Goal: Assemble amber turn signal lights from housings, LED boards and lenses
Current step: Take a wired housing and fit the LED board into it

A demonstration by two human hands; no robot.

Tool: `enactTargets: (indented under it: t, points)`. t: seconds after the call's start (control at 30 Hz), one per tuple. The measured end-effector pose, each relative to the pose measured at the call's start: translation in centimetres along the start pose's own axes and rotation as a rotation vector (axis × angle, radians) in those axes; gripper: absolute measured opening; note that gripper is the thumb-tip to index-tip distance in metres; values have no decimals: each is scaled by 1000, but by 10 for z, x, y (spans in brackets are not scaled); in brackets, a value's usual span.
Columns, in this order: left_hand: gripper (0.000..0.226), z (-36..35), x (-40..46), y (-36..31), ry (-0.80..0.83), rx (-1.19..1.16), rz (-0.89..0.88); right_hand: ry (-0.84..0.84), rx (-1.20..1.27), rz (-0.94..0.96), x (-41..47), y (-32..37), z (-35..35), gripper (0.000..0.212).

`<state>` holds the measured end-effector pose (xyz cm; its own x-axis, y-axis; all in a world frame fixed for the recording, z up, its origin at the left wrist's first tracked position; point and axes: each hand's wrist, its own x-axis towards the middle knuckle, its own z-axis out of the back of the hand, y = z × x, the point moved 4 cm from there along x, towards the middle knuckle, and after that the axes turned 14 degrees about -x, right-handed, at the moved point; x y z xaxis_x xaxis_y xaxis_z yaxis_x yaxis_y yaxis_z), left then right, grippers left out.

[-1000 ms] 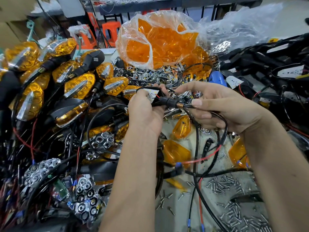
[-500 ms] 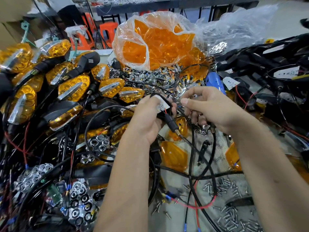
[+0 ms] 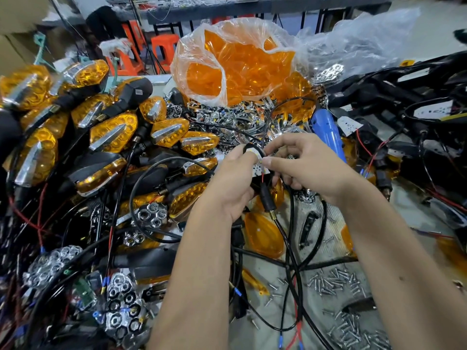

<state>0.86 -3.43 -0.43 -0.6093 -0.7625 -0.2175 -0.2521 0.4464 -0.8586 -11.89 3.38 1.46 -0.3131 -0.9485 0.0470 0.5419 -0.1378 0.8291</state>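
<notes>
the left hand [image 3: 228, 183] grasps the black housing [image 3: 265, 195] above the middle of the workbench [image 3: 326, 306]. the right hand [image 3: 307, 168] pinches the white led board [image 3: 259, 164] at the housing's mouth. the housing's cable [image 3: 290, 248] hangs toward the near edge.

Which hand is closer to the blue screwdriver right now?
Right. The right hand sits just beside the blue screwdriver, below and to its left; the left hand is further left, beyond the right one.

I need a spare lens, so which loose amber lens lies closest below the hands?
The amber lens lying flat beside the left wrist, under the black cable; the others sit farther right.
</notes>
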Motion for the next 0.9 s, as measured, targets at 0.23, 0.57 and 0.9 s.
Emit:
enactTargets:
  t: [0.23, 0.57, 0.9]
  points:
    - [23, 4, 3, 0, -10, -50, -24, -90, -9, 21, 3, 7, 1, 7]
    - [22, 19, 12, -5, -96, -200, -38, -266, -912, 136, 107, 21, -22, 48]
    - [18, 20, 14, -4, -110, -211, -8, -21, -1064, 119, 132, 16, -31, 28]
